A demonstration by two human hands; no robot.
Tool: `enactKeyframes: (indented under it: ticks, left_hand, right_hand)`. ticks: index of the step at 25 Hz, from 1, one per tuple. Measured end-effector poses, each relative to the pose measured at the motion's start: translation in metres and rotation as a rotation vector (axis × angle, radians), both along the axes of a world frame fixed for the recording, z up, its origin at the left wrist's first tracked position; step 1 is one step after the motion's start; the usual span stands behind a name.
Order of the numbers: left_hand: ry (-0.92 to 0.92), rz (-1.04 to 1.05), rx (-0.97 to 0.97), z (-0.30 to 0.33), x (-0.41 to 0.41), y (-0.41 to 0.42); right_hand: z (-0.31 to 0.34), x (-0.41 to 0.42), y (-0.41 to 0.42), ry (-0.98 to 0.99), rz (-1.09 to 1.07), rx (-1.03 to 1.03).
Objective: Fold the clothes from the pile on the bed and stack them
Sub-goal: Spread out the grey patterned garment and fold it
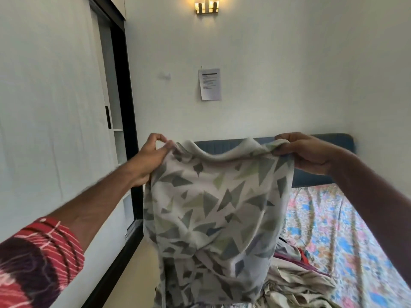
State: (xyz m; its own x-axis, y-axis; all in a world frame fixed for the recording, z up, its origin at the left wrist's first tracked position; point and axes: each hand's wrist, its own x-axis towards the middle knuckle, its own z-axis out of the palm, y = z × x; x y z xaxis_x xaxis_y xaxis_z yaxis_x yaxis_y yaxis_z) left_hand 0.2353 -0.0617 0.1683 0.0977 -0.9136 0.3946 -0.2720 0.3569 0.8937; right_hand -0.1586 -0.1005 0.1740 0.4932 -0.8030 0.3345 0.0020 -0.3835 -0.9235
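Both hands [224, 156] gripping grey triangle-print shirt [213, 210], hanging

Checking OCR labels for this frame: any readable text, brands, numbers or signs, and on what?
Sheet of paper on the wall: printed lines under a dark heading bar, too small and blurred to read.
Patterned shirt, held up by both hands: triangle print only, no words.
Nothing else carries text.

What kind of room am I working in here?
A bedroom, most likely: a bed with a floral sheet and a blue padded headboard, a sliding wardrobe door alongside, and a wall lamp above.
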Motion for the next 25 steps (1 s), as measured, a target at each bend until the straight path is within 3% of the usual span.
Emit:
enactKeyframes:
  ticks: [3, 5, 9, 12, 15, 17, 20, 22, 25]
  left_hand:
    - [-0.569, 0.075, -0.132, -0.008, 0.008, -0.002]
    - [-0.815, 0.186, -0.269, -0.013, 0.017, -0.009]
    - [-0.847, 0.143, -0.25, -0.024, 0.026, -0.009]
    - [-0.99, 0.149, -0.205, -0.031, 0.032, -0.008]
    - [-0.84, 0.129, -0.218, -0.034, 0.034, -0.013]
    - [-0.65, 0.193, -0.212, -0.031, 0.031, -0.018]
    - [-0.429, 0.28, -0.194, -0.023, 0.031, -0.016]
    - [-0.2, 0.266, -0.081, -0.015, 0.032, -0.012]
    - [0.012, 0.247, -0.022, -0.014, 0.032, -0.018]
  right_hand:
    - [-0.003, 0.005, -0.005, 0.026, -0.099, -0.028]
    - [-0.004, 0.005, -0.008, 0.022, -0.157, -0.053]
    - [-0.013, 0.017, -0.015, 0.029, -0.177, -0.057]
    - [-0.017, 0.024, -0.014, 0.11, -0.129, 0.049]
    - [-0.028, 0.031, -0.017, 0.439, -0.252, -0.029]
    - [-0.037, 0.037, -0.016, 0.503, -0.362, -0.117]
    - [-0.042, 0.037, -0.013, 0.282, -0.3, 0.022]
    - [-0.045, 0.038, -0.01, 0.157, -0.176, 0.112]
    - [-0.052, 0.048, -0.013, 0.015, -0.139, 0.116]
